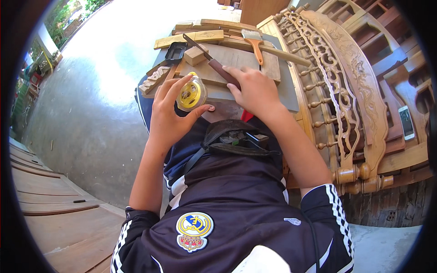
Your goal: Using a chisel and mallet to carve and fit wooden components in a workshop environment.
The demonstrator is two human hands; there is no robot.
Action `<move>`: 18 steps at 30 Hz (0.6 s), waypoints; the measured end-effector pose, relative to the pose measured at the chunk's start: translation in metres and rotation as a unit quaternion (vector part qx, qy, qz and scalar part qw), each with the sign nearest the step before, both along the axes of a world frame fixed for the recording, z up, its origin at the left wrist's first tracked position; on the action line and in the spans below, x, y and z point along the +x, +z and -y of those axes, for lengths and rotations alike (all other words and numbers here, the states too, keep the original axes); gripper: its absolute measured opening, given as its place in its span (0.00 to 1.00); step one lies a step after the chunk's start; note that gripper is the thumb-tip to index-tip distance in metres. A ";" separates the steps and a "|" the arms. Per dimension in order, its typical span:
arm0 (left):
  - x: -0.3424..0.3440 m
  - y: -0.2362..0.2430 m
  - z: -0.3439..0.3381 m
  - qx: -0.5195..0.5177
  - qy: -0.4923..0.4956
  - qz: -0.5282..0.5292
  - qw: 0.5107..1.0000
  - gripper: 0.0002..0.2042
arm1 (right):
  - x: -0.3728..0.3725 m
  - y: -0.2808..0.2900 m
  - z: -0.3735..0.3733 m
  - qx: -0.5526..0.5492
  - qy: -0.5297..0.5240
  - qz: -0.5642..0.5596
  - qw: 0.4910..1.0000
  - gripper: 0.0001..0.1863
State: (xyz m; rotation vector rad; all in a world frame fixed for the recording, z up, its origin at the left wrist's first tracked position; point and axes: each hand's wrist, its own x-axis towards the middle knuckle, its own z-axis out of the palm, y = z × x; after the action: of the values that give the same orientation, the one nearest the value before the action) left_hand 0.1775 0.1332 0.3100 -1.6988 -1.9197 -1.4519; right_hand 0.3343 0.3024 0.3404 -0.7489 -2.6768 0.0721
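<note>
My right hand (257, 88) is closed round the brown handle of a knife-like tool (223, 72). Its narrow dark blade points up and left over the workbench. My left hand (170, 109) curls round a clear round case with a yellow reel (191, 94) inside. The index finger lies along the top of the case and the thumb reaches below it; the other fingers are partly hidden. Just beyond the blade sits a small wooden block (195, 55), with a black open tray (175, 52) to its left. A carved piece of wood (154, 80) lies left of the reel.
An orange-handled paintbrush (255, 45) rests among wooden strips (193, 38) at the back. Carved wooden furniture (350, 86) stands close on the right, with a phone (406, 123) on it. A black mesh pouch (236, 136) sits at my waist. Wooden panels (68, 209) lie lower left.
</note>
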 end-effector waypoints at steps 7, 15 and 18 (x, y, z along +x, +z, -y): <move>0.008 0.012 0.004 -0.031 -0.133 0.149 0.979 0.39 | 0.014 0.018 0.030 -0.184 0.256 -0.131 0.940 0.32; 0.022 0.006 0.007 -0.092 -0.287 0.291 0.908 0.41 | 0.035 0.020 0.051 -0.103 0.333 -0.127 0.928 0.30; 0.022 0.014 0.013 -0.151 -0.312 0.306 0.887 0.41 | 0.040 0.023 0.059 -0.088 0.328 -0.115 0.933 0.25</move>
State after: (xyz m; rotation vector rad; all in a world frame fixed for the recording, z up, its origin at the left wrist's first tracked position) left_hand 0.1993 0.1206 0.3237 -2.3725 -2.0616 -2.2406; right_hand 0.3738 0.2438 0.3636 0.1382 -2.5886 0.5359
